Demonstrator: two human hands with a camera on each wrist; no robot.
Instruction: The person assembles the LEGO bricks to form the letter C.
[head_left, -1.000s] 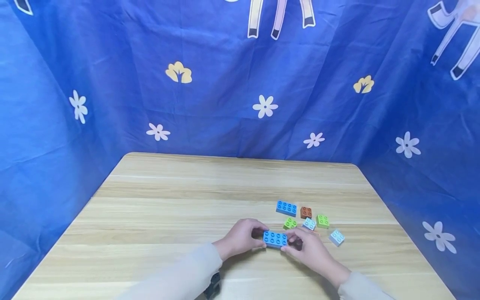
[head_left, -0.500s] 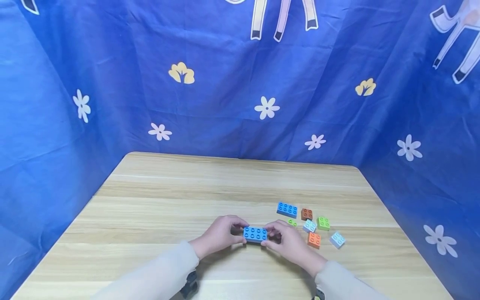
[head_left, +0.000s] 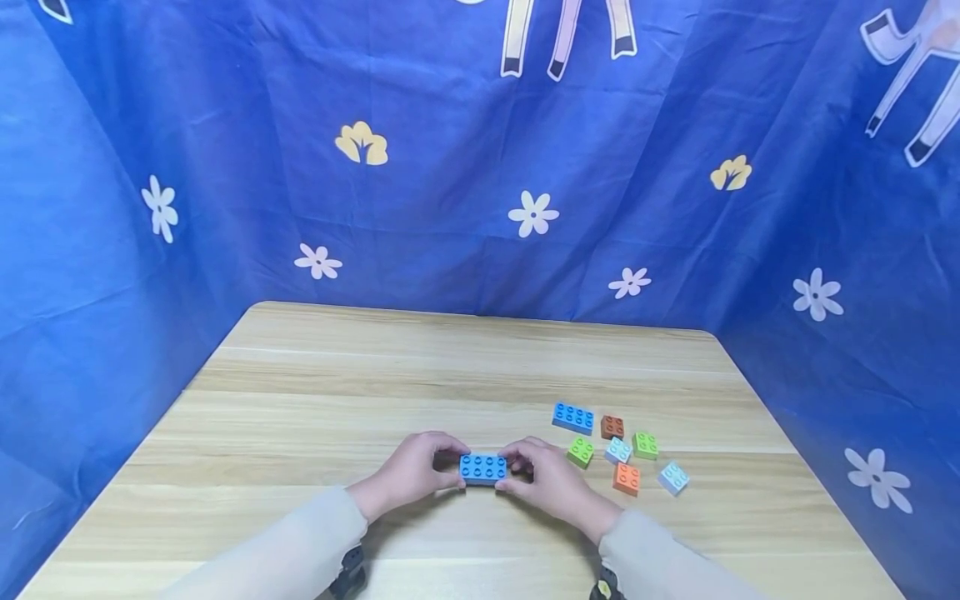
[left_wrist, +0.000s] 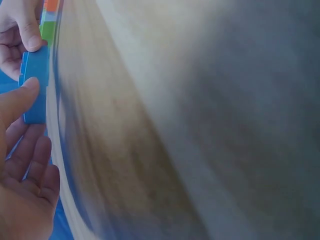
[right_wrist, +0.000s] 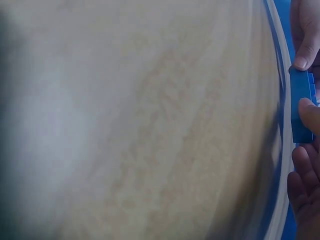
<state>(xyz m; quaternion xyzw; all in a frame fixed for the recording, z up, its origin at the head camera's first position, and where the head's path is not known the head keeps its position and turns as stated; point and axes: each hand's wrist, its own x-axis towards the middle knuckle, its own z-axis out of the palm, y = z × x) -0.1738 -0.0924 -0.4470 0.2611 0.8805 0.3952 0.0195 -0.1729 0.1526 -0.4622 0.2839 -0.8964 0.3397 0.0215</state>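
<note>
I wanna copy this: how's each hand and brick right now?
Held blue eight-stud brick: studs-up, pinched
Left hand: pinches its left end
Right hand: pinches its right end
Other blue eight-stud brick: studs-up, loose
Brown four-stud brick: studs-up, loose
Orange four-stud brick: studs-up, loose
Left lime brick: studs-up, loose
Right lime brick: studs-up, loose
Left light-blue brick: studs-up, loose
Right light-blue brick: studs-up, loose

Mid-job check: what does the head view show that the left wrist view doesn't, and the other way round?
Only the head view: the brown brick, the loose blue brick, both sleeves and the printed flowers.

Only the left wrist view: the left palm and the inner sides of its lower fingers.

Both: the left hand and right hand pinching the held blue brick, the wooden table, the orange brick and a green brick, though I can't tell which of the two green ones the wrist camera catches.
</note>
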